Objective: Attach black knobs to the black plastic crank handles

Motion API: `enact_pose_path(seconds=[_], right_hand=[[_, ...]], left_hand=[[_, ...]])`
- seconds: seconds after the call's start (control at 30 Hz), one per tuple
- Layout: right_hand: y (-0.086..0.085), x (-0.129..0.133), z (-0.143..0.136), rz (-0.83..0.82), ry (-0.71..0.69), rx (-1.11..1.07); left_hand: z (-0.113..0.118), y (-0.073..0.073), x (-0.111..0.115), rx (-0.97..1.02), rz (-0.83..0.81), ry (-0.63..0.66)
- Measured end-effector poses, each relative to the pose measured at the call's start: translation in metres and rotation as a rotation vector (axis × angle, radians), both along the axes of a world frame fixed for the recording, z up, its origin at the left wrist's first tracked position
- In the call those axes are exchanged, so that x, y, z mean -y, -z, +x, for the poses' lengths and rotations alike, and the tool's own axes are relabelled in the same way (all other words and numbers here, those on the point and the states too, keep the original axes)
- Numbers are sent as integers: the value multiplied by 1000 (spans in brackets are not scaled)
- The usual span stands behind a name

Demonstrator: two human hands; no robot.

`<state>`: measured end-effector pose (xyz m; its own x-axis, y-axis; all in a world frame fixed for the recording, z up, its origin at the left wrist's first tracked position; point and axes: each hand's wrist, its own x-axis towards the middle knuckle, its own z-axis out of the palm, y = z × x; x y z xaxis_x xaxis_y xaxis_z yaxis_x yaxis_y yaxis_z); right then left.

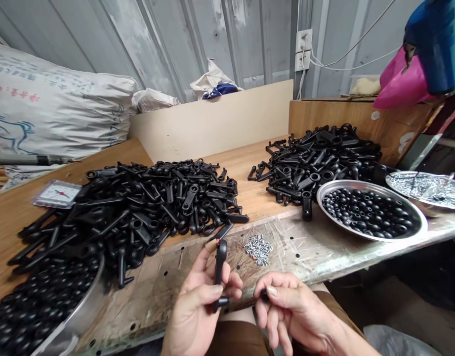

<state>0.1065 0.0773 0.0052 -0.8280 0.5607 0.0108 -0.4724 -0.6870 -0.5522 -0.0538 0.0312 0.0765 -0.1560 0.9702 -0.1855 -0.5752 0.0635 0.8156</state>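
Left hand: your left hand, over the near edge of the worktop, is closed to a pinch on a black plastic crank-shaped arm. The arm is roughly upright, its short peg pointing towards your other hand; the low thumb grip probably steadies it and leaves that peg exposed.
Right hand: your right hand is nearly closed, thumb against index finger on a small black rounded piece, the other fingers loosely curled. The fingers hide most of it, so its full shape cannot be told.
Between hands: the arm and the piece are apart but near, likely so that both sit in easy view.
Screws: small silver metal screws or pins lie loose just beyond the hands, probably for short reaches.
Crank heaps: one black heap covers the worktop's left; another fills the far right corner.
Bowls: a round metal bowl of black balls sits by the right near edge, another at the near left corner.
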Motion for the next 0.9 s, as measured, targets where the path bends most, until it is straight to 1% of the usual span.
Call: enact_pose_path(seconds=[0.13,0.27,0.4,0.53,0.73,0.9], right_hand=[[6,7,-6,-60,-22,-39],[5,12,-7,-70,3,-48],[1,18,-9,-40,26,9],[-3,23,-12,10,91,60],[-6,22,-21,28,146,96],[-4,22,-27,-20,177,101]], left_hand=[[-1,-1,-1,25,78,1],[3,0,-3,-82,143,-42],[6,-2,-3,-164,158,-56],[9,-1,-2,-95,147,-72],[17,6,-7,82,55,-62],[30,9,-11,88,29,-179]])
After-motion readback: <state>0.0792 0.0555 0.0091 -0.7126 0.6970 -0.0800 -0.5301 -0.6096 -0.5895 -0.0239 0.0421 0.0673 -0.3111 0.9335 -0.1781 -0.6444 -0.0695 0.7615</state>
